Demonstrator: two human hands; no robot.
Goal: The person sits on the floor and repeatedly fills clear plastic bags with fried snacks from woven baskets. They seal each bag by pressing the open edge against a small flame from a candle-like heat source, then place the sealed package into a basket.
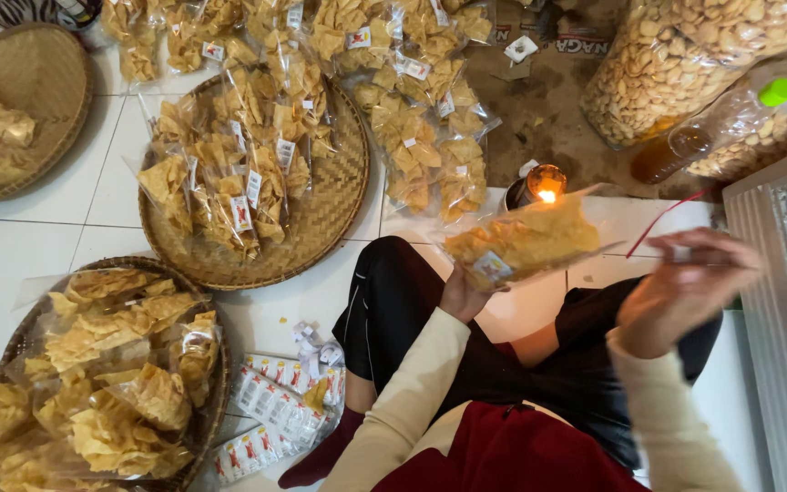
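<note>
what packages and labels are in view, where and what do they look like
Held chip bag: left hand, clear, yellow chips, small white label.
Labelled chip bags: round woven tray, centre.
Label sheets: floor, white with red.
Large snack bag: top right, clear, pale.

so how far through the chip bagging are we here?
Done, by the look of it: labelled bags piled on the middle woven tray and in a heap behind it. In hand: the left hand holds one filled bag near the lit flame; the right hand is blurred, with a red strip. Left: the front tray holds bags that look open, beside unused labels.
</note>
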